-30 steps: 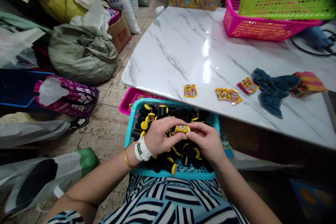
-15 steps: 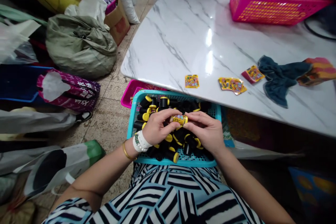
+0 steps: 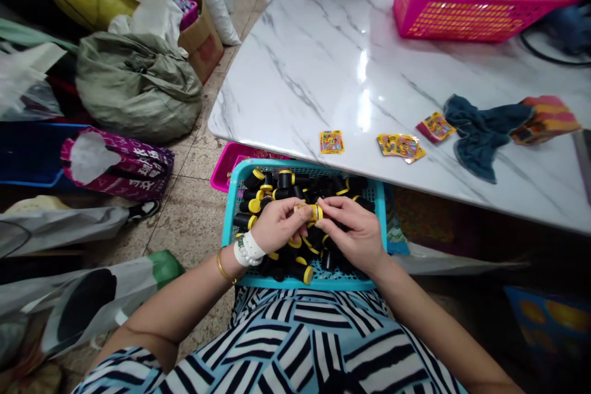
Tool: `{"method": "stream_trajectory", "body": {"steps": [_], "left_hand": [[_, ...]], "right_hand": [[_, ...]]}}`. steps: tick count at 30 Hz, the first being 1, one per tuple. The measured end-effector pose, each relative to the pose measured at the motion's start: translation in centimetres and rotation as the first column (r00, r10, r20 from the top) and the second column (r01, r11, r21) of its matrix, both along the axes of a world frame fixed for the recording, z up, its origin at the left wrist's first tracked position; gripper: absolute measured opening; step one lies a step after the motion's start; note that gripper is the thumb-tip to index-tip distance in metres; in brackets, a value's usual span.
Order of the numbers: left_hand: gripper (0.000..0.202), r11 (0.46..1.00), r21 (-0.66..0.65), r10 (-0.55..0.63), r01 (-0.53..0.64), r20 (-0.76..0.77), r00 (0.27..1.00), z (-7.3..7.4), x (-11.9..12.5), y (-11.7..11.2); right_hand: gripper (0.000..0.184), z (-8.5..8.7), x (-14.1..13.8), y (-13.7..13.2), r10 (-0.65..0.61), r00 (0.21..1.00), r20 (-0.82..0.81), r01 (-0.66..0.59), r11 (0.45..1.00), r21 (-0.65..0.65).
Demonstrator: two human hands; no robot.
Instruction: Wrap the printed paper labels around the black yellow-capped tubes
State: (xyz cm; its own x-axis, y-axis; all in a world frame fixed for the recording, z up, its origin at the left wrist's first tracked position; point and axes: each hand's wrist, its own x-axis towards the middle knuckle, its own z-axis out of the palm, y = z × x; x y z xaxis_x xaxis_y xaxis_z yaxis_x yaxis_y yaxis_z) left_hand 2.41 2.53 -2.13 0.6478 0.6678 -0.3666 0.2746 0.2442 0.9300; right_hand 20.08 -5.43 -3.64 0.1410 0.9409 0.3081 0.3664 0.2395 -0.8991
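A teal basket (image 3: 233,209) rests on my lap, filled with several small black cylinders with yellow caps (image 3: 281,180). Over it, my left hand (image 3: 277,226) and my right hand (image 3: 353,231) together pinch one small cylinder wrapped in a yellow label (image 3: 314,212). Both hands have their fingers closed on it. My left wrist carries a white watch and a gold bangle.
A white marble table (image 3: 323,61) stands ahead with yellow sticker packs (image 3: 332,141) (image 3: 401,146), a dark cloth (image 3: 480,132) and stacked pink and green baskets (image 3: 462,12). A pink basket (image 3: 226,166) sits under the teal one. Sacks and bags (image 3: 133,83) crowd the floor at left.
The two hands have kept working the labelled cylinder, turning it so its yellow end shows. The view has shifted slightly; the hands sit a little higher in the basket.
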Motion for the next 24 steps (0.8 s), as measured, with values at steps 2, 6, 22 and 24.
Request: {"method": "stream_trajectory", "body": {"steps": [2,6,22,24], "left_hand": [[0.058,0.988,-0.148,-0.037,0.037,0.002,0.999,-0.21,0.17,-0.14],[0.070,0.948,-0.300,-0.097,0.102,0.032,0.995,-0.48,0.32,-0.33],[0.035,0.989,-0.109,0.112,-0.101,0.096,0.989,0.41,-0.31,-0.13],[0.035,0.987,-0.146,0.075,-0.065,0.064,0.995,0.43,-0.50,-0.10]], "right_hand": [[0.034,-0.06,0.36,-0.05,0.052,0.996,0.070,-0.056,0.997,0.058],[0.032,-0.25,0.62,-0.02,0.112,0.992,0.052,-0.115,0.992,0.059],[0.023,-0.86,0.23,-0.44,-0.032,0.965,-0.259,-0.005,0.990,-0.140],[0.028,-0.77,0.58,-0.77,0.013,0.999,-0.030,-0.011,0.997,0.072]]}}
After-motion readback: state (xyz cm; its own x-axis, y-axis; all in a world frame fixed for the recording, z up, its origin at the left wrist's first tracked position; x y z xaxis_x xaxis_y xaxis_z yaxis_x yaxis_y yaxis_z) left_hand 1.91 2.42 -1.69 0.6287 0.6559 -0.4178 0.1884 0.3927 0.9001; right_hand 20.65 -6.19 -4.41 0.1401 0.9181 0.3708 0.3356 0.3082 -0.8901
